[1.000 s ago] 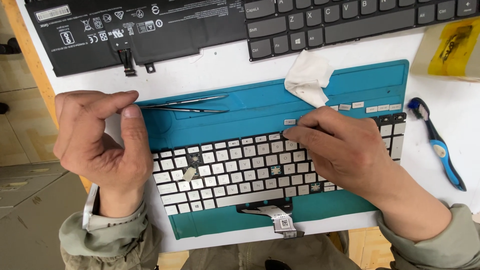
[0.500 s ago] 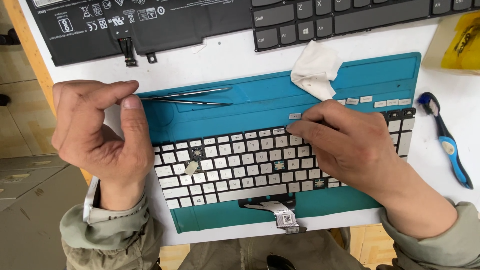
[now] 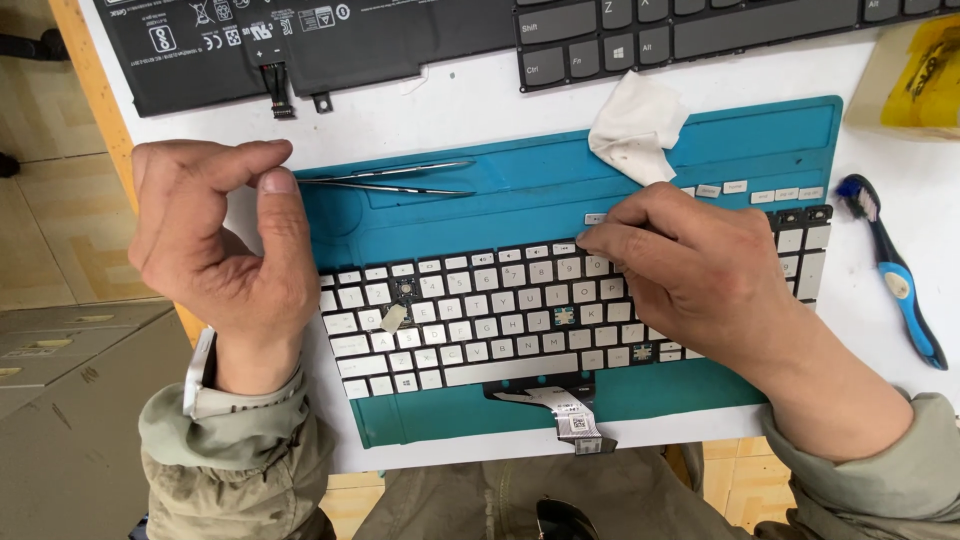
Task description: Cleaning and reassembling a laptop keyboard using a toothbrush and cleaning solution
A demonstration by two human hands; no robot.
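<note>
- Right hand (image 3: 700, 285) pinches a small keycap (image 3: 594, 219) at the silver keyboard's (image 3: 480, 315) far edge.
- Left hand (image 3: 225, 250), thumb pressed to forefinger, holds nothing visible near the tweezers (image 3: 400, 180).
- Several keycaps (image 3: 735, 188) already lie loose on the teal mat (image 3: 540, 185); most remain seated.

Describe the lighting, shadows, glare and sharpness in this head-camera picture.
Head view: soft, even light; only faint shadows under the left hand and right hand. Mild sheen along the tweezers and the blue mat. The white keyboard is sharp, with no motion blur; the table edge bows slightly from wide-angle distortion; the yellow packet is cut off at the frame's edge.
</note>
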